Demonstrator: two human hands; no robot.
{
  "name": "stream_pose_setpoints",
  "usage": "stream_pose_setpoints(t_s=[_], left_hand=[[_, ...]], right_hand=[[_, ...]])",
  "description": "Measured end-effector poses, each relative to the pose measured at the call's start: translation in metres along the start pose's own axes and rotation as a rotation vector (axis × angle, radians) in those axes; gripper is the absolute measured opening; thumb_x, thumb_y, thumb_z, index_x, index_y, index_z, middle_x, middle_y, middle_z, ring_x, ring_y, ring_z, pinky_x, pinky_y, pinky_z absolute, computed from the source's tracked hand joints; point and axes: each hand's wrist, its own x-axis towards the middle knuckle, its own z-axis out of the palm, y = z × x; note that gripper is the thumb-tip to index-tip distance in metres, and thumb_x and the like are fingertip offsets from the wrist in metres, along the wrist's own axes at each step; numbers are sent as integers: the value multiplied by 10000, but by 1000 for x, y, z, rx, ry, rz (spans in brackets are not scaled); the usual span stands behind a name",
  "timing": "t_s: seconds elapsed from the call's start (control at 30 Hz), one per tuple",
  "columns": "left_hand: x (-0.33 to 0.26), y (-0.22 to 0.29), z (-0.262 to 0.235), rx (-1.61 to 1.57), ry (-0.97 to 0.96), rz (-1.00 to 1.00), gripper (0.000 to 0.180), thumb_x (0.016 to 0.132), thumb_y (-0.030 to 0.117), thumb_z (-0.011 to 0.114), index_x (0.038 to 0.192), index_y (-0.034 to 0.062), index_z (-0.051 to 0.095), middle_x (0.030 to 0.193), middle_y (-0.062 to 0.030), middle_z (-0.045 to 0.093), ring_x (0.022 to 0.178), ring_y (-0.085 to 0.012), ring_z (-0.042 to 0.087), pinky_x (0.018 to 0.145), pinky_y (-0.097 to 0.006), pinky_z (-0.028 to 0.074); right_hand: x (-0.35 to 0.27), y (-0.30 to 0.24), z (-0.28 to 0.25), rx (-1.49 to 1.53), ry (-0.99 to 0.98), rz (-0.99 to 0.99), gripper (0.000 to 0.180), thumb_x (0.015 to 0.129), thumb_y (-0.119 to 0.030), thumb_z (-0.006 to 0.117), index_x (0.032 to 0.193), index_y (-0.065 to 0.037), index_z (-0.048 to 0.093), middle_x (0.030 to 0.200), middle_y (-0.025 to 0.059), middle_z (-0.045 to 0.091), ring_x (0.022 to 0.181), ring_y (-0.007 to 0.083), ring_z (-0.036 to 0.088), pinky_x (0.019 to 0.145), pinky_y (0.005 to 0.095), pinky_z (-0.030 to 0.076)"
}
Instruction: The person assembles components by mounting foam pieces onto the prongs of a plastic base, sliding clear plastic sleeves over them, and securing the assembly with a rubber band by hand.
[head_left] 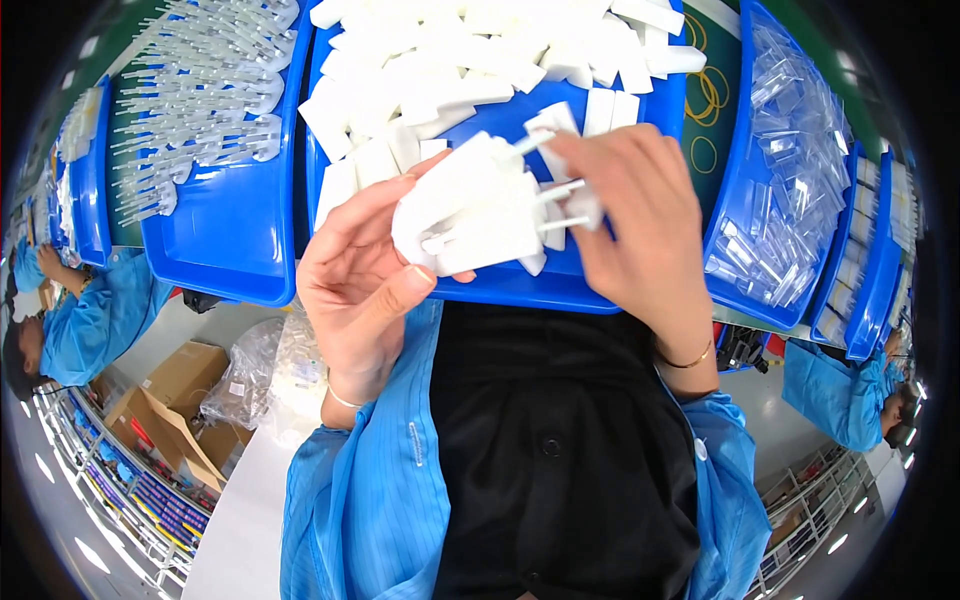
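Above the front of a blue tray [500, 293], my left hand [350, 280] is closed around a bulky white piece [470, 205], thumb in front and fingers behind. Thin white prongs [560, 193] stick out of its right side. My right hand [640, 215] is at these prongs, its fingers curled and partly smeared by motion. Something whitish shows between those fingertips, but its kind is unclear. Behind both hands, many white foam-like blocks [430, 60] are heaped in the tray.
On the left, a blue tray [215, 255] holds rows of white pronged parts [200, 110]. Yellow rubber bands [704, 155] lie right of the middle tray, beside a bin of clear plastic pieces [775, 190]. Co-workers in blue sit at both sides. An open cardboard box [170, 425] stands lower left.
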Motion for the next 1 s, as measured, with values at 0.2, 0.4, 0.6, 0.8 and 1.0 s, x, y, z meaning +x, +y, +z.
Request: stream_pose_setpoints(t_s=[0.2, 0.4, 0.6, 0.8, 1.0], left_hand=[[-5, -4, 5, 154, 11, -16, 430, 729, -70, 637, 1137, -84, 500, 1196, -322, 466, 1014, -311, 574, 757, -365, 538], [-6, -1, 14, 128, -42, -70, 428, 731, -50, 659, 1130, -83, 508, 1160, -310, 501, 1035, -319, 562, 811, -378, 514], [-6, -7, 15, 271, -43, 27, 441, 716, -34, 684, 1121, -83, 518, 1141, -305, 517, 1041, -325, 561, 805, -352, 517], [-6, -7, 21, 341, -70, 28, 413, 692, -15, 710, 1072, -78, 563, 1112, -298, 541, 1051, -323, 557, 822, -347, 508], [-6, -7, 22, 381, -57, 158, 427, 685, 1, 722, 1078, -66, 567, 1110, -295, 544, 1054, -327, 556, 828, -354, 503]], right_hand=[[-14, 1, -22, 392, 119, 170, 290, 819, -149, 572, 1070, -4, 569, 658, 23, 476, 570, 76, 429, 545, 212, 337], [-28, -4, -22, 828, 121, 321, 161, 911, -94, 447, 1042, -6, 478, 906, 62, 538, 711, 75, 471, 648, 182, 379], [-32, 5, -21, 981, 158, 276, 143, 896, -73, 485, 1022, -4, 490, 891, 58, 527, 764, 84, 489, 669, 188, 391], [-30, 1, -19, 972, 268, 270, 128, 884, -61, 506, 986, 11, 538, 878, 60, 534, 716, 74, 473, 645, 182, 378], [-33, 8, -22, 897, 346, 284, 184, 927, -105, 434, 988, 21, 554, 853, 44, 546, 636, 34, 401, 565, 162, 306]])
